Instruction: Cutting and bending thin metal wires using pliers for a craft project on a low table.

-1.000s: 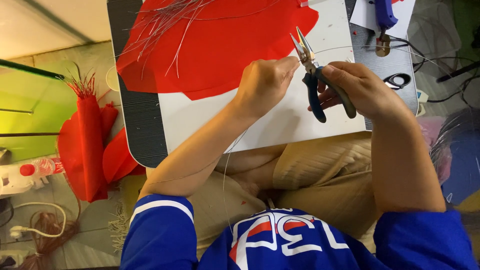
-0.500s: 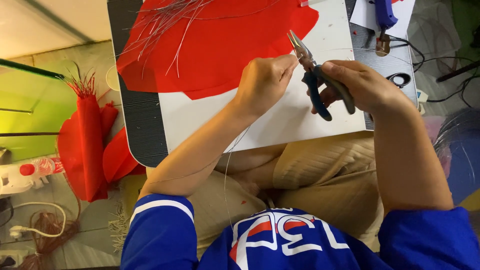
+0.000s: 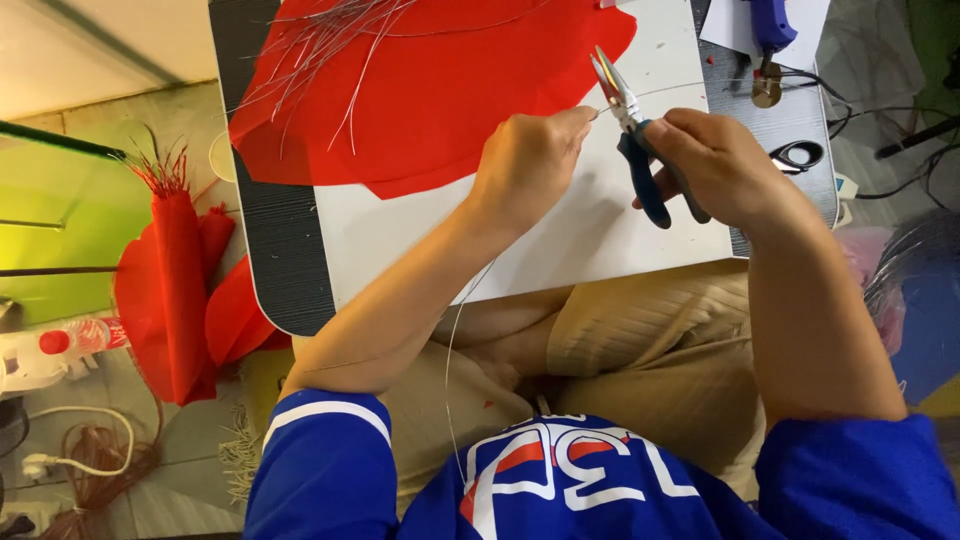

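L hand point(image 3: 528, 165) is closed in a loose fist, thumb and fingertips pinching a thin wire point(image 3: 452, 350); the wire's short end pokes out toward the pliers, the long end trails back under the L forearm and down past the lap. R hand point(image 3: 722, 165) is wrapped tight round the dark blue handles of needle-nose pliers point(image 3: 630, 120). Plier tips point up and away from the person, just beside the L fingertips; the wire end meets the plier nose there, but can't tell if the nose actually bites it. The 2 hands sit close together, nearly touching, over the white tabletop point(image 3: 560, 240).

Beyond the L hand, further from the body: a big red sheet point(image 3: 430, 90) lying flat, w/ a loose bunch of thin silver wires point(image 3: 330, 40) scattered across its far L part. The tabletop has a dark ribbed edge point(image 3: 280, 270) to the L of the L forearm.

R of the R hand, near the tabletop's edge: black-handled scissors point(image 3: 797, 155). Beyond the R hand: a blue tool point(image 3: 768, 25) on white paper, w/ a black cord running off to the R.

Well L of the L arm, off the tabletop on the floor: rolled red bundles point(image 3: 175, 290) w/ thin stems sticking up, a plastic bottle w/ red cap point(image 3: 70, 340), a white plug and cable point(image 3: 60, 445).
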